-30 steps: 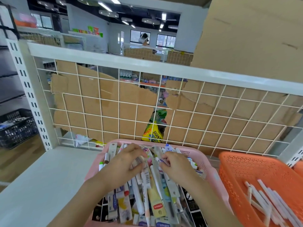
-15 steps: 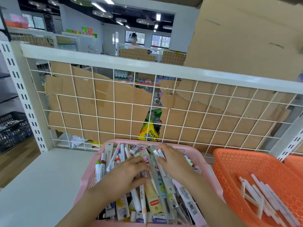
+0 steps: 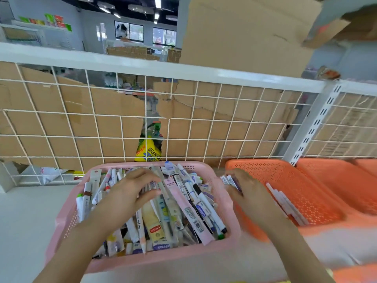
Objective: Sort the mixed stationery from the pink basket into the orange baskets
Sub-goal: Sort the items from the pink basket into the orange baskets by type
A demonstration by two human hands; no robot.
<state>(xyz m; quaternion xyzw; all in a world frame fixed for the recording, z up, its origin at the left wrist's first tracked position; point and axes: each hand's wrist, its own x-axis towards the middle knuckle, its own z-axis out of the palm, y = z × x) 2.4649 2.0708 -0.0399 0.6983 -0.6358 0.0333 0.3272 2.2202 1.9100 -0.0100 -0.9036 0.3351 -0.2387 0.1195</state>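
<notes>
White shelf board [image 3: 26, 211] is carrying the baskets, and a white wire grid [image 3: 183, 119] is closing off the back, with torn cardboard [image 3: 81, 123] standing behind it. A yellow snack bag [image 3: 149, 150] is showing through a gap in the cardboard at the centre of the frame. A big cardboard box [image 3: 244, 37] is filling the upper right.

At lower centre the pink basket [image 3: 142, 260] is sitting heaped with mixed stationery [image 3: 163, 221]: pens, markers and eraser packs. Most of these pieces are lying with their long axes running from the bottom of the frame towards the top. A pink pen packet [image 3: 187, 209] is slanting from upper left to lower right. Just right of it, a black-capped marker [image 3: 206, 203] is slanting the same way.

The left hand [image 3: 130, 193] is lying palm down on the heap, its fingers loosely stretched towards the right and spread over the pens. The right hand [image 3: 251, 193] is hovering above the seam between the pink basket's right rim and the near orange basket [image 3: 285, 170]. It is pinching a few slim packets [image 3: 229, 179], whose ends are pointing up and to the left.

Inside that orange basket, white pens [image 3: 285, 203] are lying side by side, slanting from upper left to lower right, partly hidden by the right forearm. A second orange basket [image 3: 346, 176] is sitting just beside it at the right edge. A slotted white post [image 3: 314, 127] is rising behind the two.
</notes>
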